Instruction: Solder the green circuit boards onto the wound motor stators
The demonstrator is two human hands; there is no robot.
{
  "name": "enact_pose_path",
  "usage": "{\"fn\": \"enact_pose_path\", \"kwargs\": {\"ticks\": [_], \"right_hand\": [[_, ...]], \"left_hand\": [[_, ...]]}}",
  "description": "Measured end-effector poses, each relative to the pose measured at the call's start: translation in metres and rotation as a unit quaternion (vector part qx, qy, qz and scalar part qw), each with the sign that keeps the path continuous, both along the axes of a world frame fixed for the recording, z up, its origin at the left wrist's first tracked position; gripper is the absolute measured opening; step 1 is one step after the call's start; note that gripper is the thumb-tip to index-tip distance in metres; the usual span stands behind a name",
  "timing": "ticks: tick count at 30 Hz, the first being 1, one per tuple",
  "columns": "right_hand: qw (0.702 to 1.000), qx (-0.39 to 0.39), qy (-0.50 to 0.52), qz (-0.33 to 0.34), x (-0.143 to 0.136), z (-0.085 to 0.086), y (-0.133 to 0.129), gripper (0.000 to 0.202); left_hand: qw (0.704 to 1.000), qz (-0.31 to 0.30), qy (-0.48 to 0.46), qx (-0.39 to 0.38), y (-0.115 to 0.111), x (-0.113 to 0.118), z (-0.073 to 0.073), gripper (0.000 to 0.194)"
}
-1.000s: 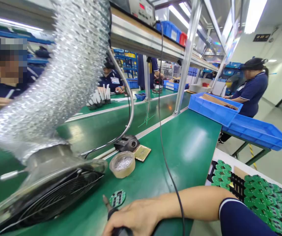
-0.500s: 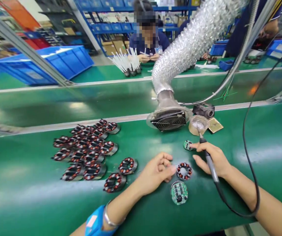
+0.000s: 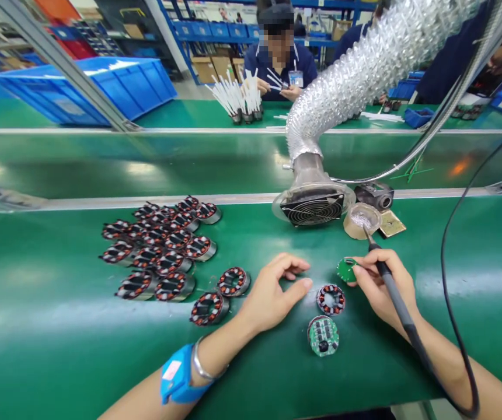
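Observation:
My right hand [image 3: 384, 286] grips a soldering iron [image 3: 391, 286], its tip pointing up toward a tape ring of solder scraps [image 3: 362, 220], and its fingertips pinch a small round green circuit board [image 3: 346, 269]. My left hand [image 3: 272, 294] rests on the green bench with fingers curled apart, holding nothing, just left of a wound stator ring [image 3: 330, 298]. Below that ring lies a round green circuit board with components [image 3: 323, 336]. A blue wrist strap [image 3: 176, 379] is on my left wrist.
A cluster of several stator rings [image 3: 163, 251] lies at left, two more [image 3: 221, 294] near my left hand. A fume fan [image 3: 313, 205] on a foil duct [image 3: 365, 64] stands behind, beside a black iron stand [image 3: 376, 195]. Across the conveyor [image 3: 146, 163] a person [image 3: 277, 58] handles white sticks.
The view swung from the right side of the bench to the work area. Since half a second ago my right hand has picked the small green board off the bench; my left hand's fingers spread slightly.

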State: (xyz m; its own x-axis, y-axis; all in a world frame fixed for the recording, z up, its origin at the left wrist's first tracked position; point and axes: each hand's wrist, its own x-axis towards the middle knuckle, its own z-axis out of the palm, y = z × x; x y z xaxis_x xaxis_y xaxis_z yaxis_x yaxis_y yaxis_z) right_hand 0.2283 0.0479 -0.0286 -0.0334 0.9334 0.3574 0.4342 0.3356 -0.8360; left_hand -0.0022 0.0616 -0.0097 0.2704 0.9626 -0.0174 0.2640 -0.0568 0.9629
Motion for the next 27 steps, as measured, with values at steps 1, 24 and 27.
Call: {"fn": "enact_pose_path", "kwargs": {"ticks": [1, 24, 27], "right_hand": [[0.998, -0.029, 0.051, 0.006, -0.006, 0.004, -0.005, 0.018], [0.952, 0.103, -0.208, 0.197, 0.001, 0.013, -0.015, 0.027], [0.952, 0.117, -0.222, 0.175, -0.006, 0.009, -0.016, 0.026]], "left_hand": [[0.999, -0.027, 0.018, 0.028, 0.001, 0.003, 0.004, 0.022], [0.978, -0.126, -0.064, -0.153, 0.02, -0.005, -0.017, 0.023], [0.953, -0.198, -0.061, -0.221, 0.02, -0.008, -0.021, 0.033]]}}
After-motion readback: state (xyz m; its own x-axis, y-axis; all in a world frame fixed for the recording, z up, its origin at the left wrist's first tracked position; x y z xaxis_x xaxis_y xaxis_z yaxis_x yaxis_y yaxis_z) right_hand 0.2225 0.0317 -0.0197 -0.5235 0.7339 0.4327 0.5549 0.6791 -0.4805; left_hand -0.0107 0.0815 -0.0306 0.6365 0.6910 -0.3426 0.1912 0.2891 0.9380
